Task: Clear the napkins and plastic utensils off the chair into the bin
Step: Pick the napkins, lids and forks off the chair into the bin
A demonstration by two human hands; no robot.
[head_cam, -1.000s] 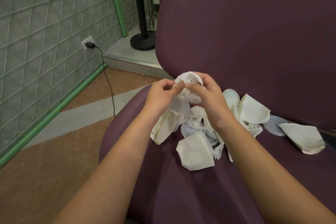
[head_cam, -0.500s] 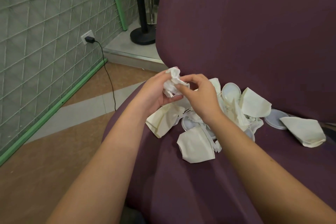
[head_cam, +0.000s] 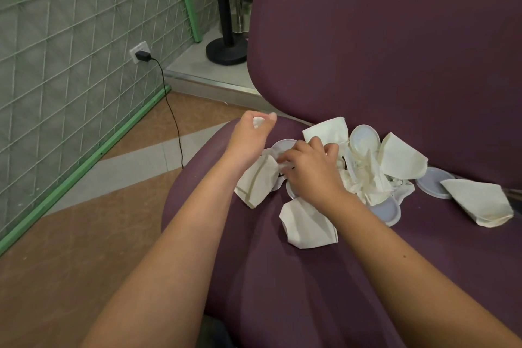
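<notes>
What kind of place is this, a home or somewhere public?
Probably a public spot such as a waiting area or eatery lobby, though that is a guess. A padded purple chair holds used napkins and plastic lids, and a queue-barrier post stands on the tiled floor behind.

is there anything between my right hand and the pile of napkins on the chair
Nothing visible. The right hand is already on the napkins on the chair, fingers in the pile. The left hand is off to the side, closed on a white wad. No bin is in view.

Purple chair [head_cam: 282, 277] seat: napkins [head_cam: 308, 224] w/ plastic lids [head_cam: 432, 186] (one heap).
</notes>
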